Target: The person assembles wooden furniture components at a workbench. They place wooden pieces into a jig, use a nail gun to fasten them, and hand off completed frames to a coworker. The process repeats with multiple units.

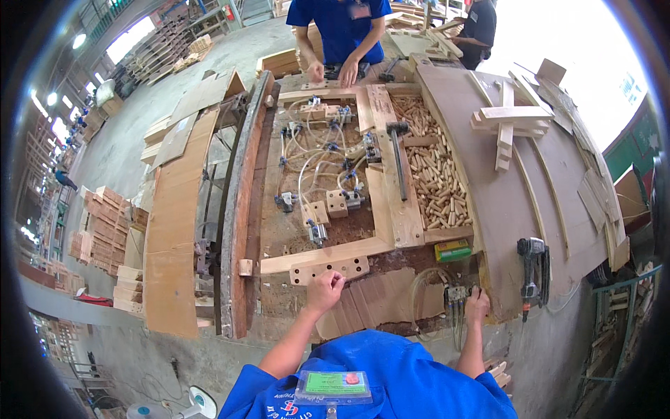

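My left hand (325,290) is closed at the near edge of a drilled wooden block (347,267), which lies against the near rail of a rectangular wooden frame (328,254). Whatever its fingers hold is hidden. On the right, my right hand (478,306) is closed beside a small pneumatic valve (456,294) with hoses, at the bench's near edge. Its grip is too small to make out. Inside the frame are several air cylinders (317,232), clear hoses (301,174) and wooden blocks (337,204).
A hammer (400,164) lies on the frame's right side, beside a tray of wooden dowels (436,185). A green-yellow packet (453,251) sits below the tray. A power driver (533,272) is at the right. Across the bench, a co-worker's hands (335,72) touch the far end.
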The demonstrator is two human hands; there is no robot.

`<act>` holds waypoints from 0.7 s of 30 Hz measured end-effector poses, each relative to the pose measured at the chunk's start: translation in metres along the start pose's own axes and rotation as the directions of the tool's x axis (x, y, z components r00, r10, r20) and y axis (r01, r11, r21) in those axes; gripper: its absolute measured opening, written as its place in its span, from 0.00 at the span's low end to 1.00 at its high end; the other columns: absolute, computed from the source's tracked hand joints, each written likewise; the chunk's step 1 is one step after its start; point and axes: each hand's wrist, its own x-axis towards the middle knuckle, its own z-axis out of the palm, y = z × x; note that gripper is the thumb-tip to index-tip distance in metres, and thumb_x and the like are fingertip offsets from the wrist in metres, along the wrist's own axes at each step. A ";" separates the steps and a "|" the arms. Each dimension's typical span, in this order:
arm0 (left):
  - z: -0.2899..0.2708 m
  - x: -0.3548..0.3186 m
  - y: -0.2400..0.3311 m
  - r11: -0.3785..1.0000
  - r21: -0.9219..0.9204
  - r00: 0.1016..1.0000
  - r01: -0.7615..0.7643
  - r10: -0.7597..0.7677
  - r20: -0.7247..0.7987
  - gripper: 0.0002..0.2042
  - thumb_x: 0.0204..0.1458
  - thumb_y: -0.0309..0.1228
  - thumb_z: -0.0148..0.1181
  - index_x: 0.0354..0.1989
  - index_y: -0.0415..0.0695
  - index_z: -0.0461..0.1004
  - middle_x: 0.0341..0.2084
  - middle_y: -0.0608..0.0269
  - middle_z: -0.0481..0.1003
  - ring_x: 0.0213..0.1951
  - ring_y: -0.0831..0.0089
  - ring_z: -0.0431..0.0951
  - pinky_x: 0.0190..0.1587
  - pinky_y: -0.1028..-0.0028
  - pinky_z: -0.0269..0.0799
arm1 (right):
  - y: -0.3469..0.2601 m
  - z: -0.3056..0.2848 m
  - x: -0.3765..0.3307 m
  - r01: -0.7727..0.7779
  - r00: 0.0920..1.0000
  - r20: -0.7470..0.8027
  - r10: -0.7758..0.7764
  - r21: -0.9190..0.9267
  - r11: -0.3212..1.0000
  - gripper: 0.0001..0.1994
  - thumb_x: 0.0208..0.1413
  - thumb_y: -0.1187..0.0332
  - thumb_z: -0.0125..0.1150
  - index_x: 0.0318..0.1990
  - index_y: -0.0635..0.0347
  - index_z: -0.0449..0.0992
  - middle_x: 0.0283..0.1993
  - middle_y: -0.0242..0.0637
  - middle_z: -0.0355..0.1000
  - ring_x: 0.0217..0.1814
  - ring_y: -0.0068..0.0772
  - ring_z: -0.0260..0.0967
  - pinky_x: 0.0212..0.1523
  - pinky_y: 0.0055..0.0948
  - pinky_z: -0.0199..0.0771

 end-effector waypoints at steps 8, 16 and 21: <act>0.003 -0.001 0.000 0.998 0.052 1.000 0.020 -0.020 0.007 0.08 0.58 0.36 0.67 0.35 0.46 0.79 0.29 0.59 0.82 0.32 0.58 0.83 0.37 0.58 0.78 | 0.014 0.014 0.005 -0.015 0.998 -0.065 0.014 -0.012 1.000 0.22 0.72 0.52 0.51 0.47 0.64 0.81 0.42 0.62 0.79 0.48 0.67 0.77 0.50 0.57 0.72; 0.004 0.002 0.002 0.999 0.049 1.000 0.017 -0.018 0.017 0.08 0.58 0.37 0.67 0.35 0.46 0.79 0.29 0.60 0.81 0.32 0.60 0.83 0.36 0.59 0.77 | 0.025 0.019 0.009 0.038 0.988 -0.146 -0.050 -0.087 0.996 0.23 0.73 0.51 0.50 0.49 0.65 0.79 0.45 0.64 0.79 0.51 0.71 0.75 0.52 0.60 0.71; 0.004 0.000 -0.003 0.998 0.063 1.000 0.018 -0.019 0.008 0.08 0.58 0.37 0.68 0.36 0.46 0.79 0.29 0.60 0.81 0.32 0.60 0.83 0.36 0.59 0.77 | 0.014 0.018 0.005 -0.016 0.997 -0.070 0.014 -0.030 0.999 0.23 0.73 0.51 0.50 0.49 0.65 0.79 0.45 0.64 0.79 0.51 0.72 0.75 0.52 0.60 0.71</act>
